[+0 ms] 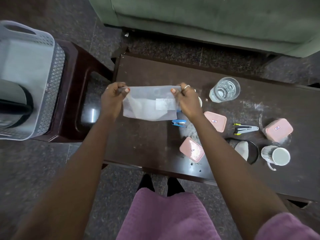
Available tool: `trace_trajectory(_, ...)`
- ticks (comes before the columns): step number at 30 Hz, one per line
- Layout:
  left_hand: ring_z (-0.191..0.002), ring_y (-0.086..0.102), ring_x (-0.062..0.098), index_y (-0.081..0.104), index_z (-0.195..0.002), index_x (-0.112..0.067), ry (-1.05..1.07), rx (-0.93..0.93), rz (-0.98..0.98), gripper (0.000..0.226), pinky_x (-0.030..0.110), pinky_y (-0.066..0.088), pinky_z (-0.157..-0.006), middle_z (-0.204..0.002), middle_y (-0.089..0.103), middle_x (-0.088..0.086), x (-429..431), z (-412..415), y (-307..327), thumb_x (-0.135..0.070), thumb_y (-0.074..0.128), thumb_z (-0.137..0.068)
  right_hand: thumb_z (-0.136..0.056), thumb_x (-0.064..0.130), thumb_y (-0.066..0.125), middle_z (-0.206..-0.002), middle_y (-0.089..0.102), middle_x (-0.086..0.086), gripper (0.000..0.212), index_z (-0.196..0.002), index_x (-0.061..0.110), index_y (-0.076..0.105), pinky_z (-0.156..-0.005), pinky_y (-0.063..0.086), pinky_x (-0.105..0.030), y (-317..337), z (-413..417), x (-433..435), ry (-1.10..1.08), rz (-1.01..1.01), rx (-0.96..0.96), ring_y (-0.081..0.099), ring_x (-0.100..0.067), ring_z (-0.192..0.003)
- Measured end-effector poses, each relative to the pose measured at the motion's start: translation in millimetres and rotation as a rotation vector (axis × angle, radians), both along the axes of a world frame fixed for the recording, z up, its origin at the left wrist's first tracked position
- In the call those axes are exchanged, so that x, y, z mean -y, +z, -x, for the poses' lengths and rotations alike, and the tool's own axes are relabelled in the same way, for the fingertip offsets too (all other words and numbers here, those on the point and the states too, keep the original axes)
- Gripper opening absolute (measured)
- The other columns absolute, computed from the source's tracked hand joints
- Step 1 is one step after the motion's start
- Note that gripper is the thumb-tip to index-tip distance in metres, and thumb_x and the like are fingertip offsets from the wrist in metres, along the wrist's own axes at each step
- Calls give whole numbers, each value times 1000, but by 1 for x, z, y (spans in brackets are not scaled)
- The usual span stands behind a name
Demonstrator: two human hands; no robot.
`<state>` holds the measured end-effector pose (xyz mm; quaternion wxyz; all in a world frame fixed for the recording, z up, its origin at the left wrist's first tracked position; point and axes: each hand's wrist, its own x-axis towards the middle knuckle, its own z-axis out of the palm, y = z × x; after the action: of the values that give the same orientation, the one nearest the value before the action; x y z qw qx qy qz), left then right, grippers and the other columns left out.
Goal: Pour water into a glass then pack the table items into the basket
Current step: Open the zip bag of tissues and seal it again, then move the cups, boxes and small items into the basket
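Note:
I hold a translucent plastic pouch (pixel 147 104) with a white label above the dark table (pixel 147 141). My left hand (pixel 113 97) pinches its top left corner and my right hand (pixel 186 99) pinches its top right corner. A clear glass (pixel 224 90) with water in it stands to the right. The grey perforated basket (pixel 46 84) sits on a stool at the left, with a dark kettle (pixel 13 104) inside it.
On the table lie three pink lidded boxes (pixel 215 121) (pixel 191 149) (pixel 278 129), a blue stapler (pixel 179 122), a grey stapler (pixel 246 129), a black mesh holder (pixel 244 149) and a white mug (pixel 276 156). A green sofa (pixel 207 19) stands behind.

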<state>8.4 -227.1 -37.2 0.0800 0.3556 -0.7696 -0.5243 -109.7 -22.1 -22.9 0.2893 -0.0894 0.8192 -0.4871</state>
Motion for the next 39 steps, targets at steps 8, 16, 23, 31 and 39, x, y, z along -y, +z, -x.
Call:
trace_trajectory(8,-96,54,20,36,-119,-20,72,203,-136,31,37,48,-81,-114,54,5,24,0,-45,-31,50,-94,-94,23,50,-78,50,-5,27,-70,28,38,-62,26,-24,-46,-13,52,-112,-220,-56,47,-21,-75)
trace_trajectory(16,-121,44,30,44,-131,-20,-63,422,27,49,31,36,-99,-133,41,19,16,-10,-72,-20,64,-86,-75,47,70,-143,25,-17,95,-146,19,14,-108,31,-41,-86,-43,67,28,-338,60,31,-32,-131)
trace_trajectory(23,-141,12,38,14,-144,-41,-290,794,371,68,61,21,-107,-157,3,11,-10,-18,-92,-55,48,-88,-89,47,51,-152,12,-17,80,-147,11,8,-109,29,-42,-108,-70,64,337,-733,-271,20,-35,-134)
trace_trajectory(31,-141,16,35,15,-147,-31,-197,734,568,65,68,17,-104,-157,13,12,-34,-15,-89,-54,41,-91,-89,39,54,-146,27,-20,68,-144,11,25,-106,31,-44,-91,-67,49,291,-625,-358,32,-35,-127)
trace_trajectory(39,-136,29,30,37,-139,-27,-376,442,655,50,63,20,-105,-152,27,5,-141,17,-52,-42,45,-92,-67,19,78,-113,60,-26,43,-106,5,66,-82,50,-47,-55,-68,-49,0,-646,-685,59,-44,-94)
